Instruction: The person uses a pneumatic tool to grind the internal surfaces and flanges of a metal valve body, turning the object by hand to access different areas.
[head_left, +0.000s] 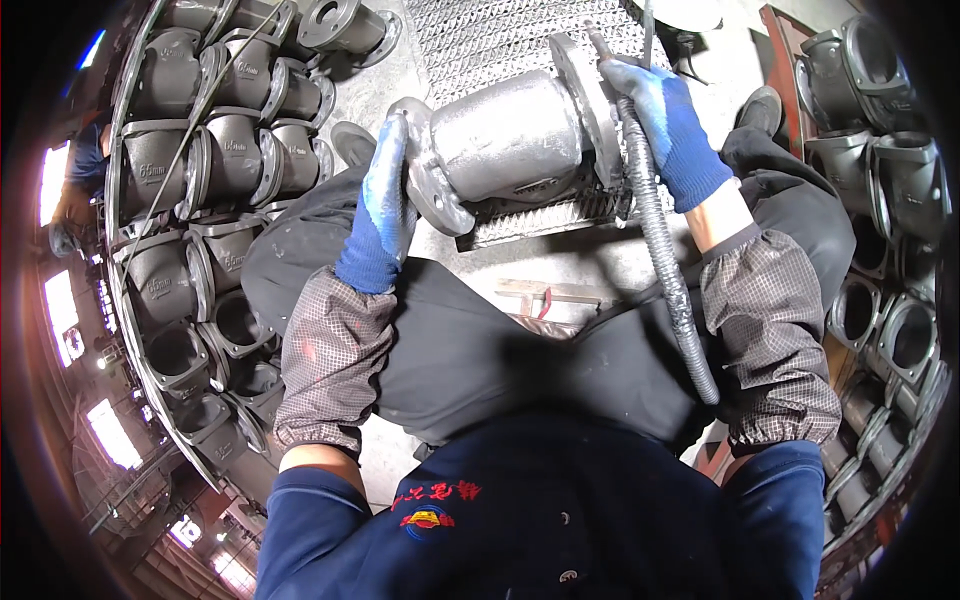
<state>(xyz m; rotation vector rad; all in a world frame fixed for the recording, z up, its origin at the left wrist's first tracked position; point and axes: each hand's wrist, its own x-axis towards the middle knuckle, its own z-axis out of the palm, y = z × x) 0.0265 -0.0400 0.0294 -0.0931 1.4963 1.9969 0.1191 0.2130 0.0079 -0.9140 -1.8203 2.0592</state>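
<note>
A grey cast-iron valve body [510, 135] with a flange at each end lies on its side over a ribbed metal grate [480, 50], between my knees. My left hand [384, 195], in a blue and white glove, is closed on the rim of its left flange. Gloved the same way, my right hand [675, 130] is closed round a slim handpiece at the right flange. The handpiece's bare metal tip [597, 38] shows above the fingers, beside the flange's upper edge. From it a ribbed flexible shaft [655, 240] hangs down past my right wrist to my lap.
Stacked valve bodies [235, 150] fill a metal-framed rack on the left. More castings [890, 180] are piled at the right. One loose flanged casting [350, 28] sits at the far left of the grate. Pale floor shows beneath, with a red-handled item [545, 302] between my legs.
</note>
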